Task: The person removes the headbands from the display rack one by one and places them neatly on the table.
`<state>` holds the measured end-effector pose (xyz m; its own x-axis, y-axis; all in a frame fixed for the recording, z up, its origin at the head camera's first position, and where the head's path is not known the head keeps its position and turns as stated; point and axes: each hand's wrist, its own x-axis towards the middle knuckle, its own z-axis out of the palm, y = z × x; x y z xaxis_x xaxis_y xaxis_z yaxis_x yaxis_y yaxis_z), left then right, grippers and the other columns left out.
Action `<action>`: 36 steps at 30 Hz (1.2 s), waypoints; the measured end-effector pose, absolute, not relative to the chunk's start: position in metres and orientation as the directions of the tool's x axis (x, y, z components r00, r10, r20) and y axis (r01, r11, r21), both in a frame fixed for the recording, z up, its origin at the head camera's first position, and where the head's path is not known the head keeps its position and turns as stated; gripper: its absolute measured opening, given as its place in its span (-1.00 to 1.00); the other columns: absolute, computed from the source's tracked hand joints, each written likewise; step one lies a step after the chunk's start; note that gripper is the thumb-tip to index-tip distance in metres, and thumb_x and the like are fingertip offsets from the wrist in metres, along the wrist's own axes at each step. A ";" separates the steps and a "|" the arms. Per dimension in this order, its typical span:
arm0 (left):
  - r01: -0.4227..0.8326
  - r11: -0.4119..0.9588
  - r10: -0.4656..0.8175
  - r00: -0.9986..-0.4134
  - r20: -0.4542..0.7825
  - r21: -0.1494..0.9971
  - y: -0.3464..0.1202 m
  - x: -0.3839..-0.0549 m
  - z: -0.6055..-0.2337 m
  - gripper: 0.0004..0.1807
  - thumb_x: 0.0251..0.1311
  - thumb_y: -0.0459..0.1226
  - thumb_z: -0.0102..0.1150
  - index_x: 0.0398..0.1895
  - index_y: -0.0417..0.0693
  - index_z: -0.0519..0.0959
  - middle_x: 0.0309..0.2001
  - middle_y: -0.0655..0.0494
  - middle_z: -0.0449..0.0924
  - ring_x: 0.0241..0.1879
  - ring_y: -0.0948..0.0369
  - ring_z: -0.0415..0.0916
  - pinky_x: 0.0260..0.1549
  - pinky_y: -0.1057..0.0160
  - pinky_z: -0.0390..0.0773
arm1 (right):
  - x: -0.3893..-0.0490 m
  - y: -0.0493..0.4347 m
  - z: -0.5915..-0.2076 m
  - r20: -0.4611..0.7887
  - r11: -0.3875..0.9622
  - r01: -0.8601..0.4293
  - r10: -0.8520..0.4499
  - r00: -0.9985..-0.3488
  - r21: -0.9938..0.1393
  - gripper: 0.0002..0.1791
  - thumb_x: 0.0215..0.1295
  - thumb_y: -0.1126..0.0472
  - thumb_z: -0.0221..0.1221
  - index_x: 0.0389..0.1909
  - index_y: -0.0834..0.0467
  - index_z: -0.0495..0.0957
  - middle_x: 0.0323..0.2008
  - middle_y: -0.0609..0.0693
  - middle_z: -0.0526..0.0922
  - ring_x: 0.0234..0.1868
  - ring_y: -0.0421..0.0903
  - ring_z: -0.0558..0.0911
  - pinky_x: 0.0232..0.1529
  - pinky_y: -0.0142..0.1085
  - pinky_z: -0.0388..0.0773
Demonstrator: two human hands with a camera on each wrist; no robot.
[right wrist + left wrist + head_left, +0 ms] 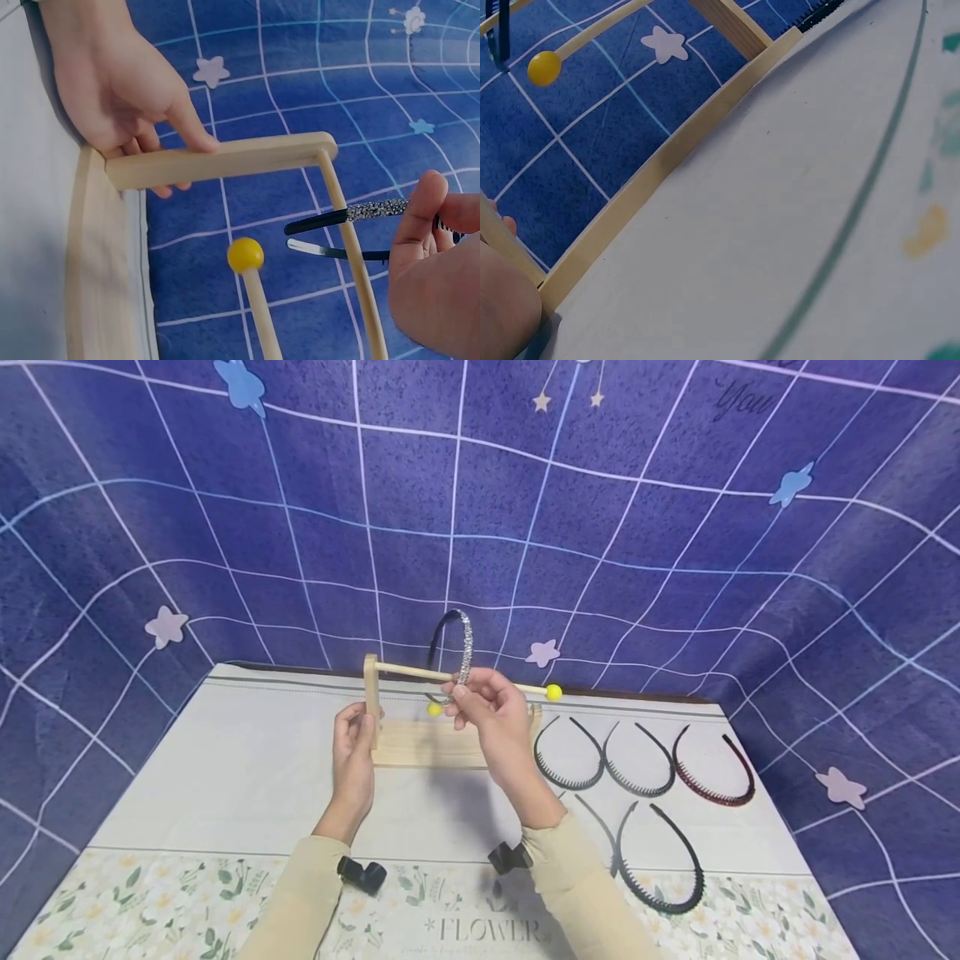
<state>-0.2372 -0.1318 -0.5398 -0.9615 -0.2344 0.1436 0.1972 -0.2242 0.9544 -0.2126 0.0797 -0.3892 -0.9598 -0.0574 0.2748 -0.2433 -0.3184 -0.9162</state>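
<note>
A wooden rack [431, 747] with rods tipped by yellow balls [553, 692] stands near the back of the table. My left hand [354, 756] grips its left upright [225, 161], thumb on one side and fingers on the other. With thumb and fingers, my right hand [501, 718] pinches a black headband [467, 647] covered in silver glitter. That headband crosses the upper rod [405, 670], its two tips pointing toward the left upright in the right wrist view. A second yellow ball [245, 256] ends the lower rod, close by. The left wrist view catches only part of my left hand [506, 300].
Several dark toothed headbands lie right of the rack, among them a reddish one [712, 795] and a black one [678, 906] nearer the front. A white cloth with a floral front band [187, 902] covers the table. Blue gridded fabric [495, 568] hangs behind and at both sides.
</note>
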 end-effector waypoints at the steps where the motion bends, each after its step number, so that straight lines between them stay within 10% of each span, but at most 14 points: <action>1: 0.195 -0.220 -0.230 -0.963 0.143 0.956 -0.132 -0.237 -0.540 -0.61 0.78 0.00 -0.12 0.49 0.15 0.30 0.53 -0.07 0.42 0.57 0.15 0.34 0.69 0.10 0.15 | -0.212 0.082 -0.389 0.281 -0.319 -0.251 -0.052 -0.958 -0.914 -0.83 0.50 0.54 0.21 -0.07 0.25 0.63 -0.20 0.04 0.85 -0.39 -0.19 0.72 -0.40 -0.43 0.68; 36: 0.215 -0.235 -0.242 -0.957 0.157 0.948 -0.131 -0.239 -0.540 -0.61 0.77 0.00 -0.10 0.47 0.14 0.31 0.54 -0.27 0.35 0.51 0.16 0.36 0.59 0.22 0.28 | -0.201 0.183 -0.384 0.314 -0.285 -0.337 0.123 -0.941 -0.898 -0.78 0.50 0.62 0.14 -0.09 0.29 0.64 -0.26 0.04 0.84 -0.44 -0.23 0.67 -0.46 -0.47 0.64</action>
